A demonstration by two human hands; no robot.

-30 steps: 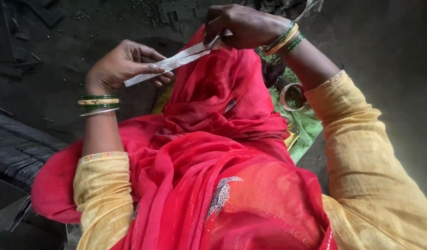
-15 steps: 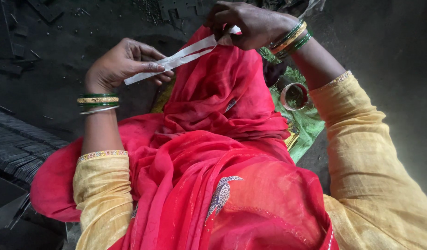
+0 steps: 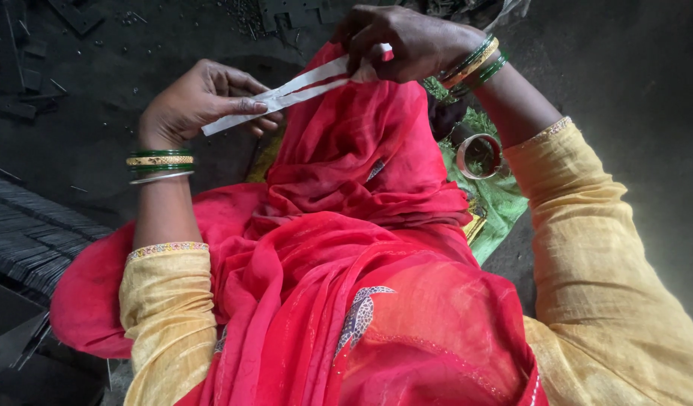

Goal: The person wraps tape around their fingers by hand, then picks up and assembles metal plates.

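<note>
Both hands hold one long white strip, stretched in the air above the red cloth on the person's lap. The left hand pinches the lower end: the thumb lies on top and the fingers are closed under it. The right hand is closed around the upper end, and the strip disappears under its fingers, so I cannot see where that end finishes.

The long axis of the strip runs from low on the left to high on the right, rising a little toward the right hand. It looks like two thin bands lying together, but this is hard to tell. Each hand is at its own end, so neither is nearer to the middle.

Near the right wrist a small round metal cup sits on a green cloth. The dark floor has scattered metal pieces on it.
</note>
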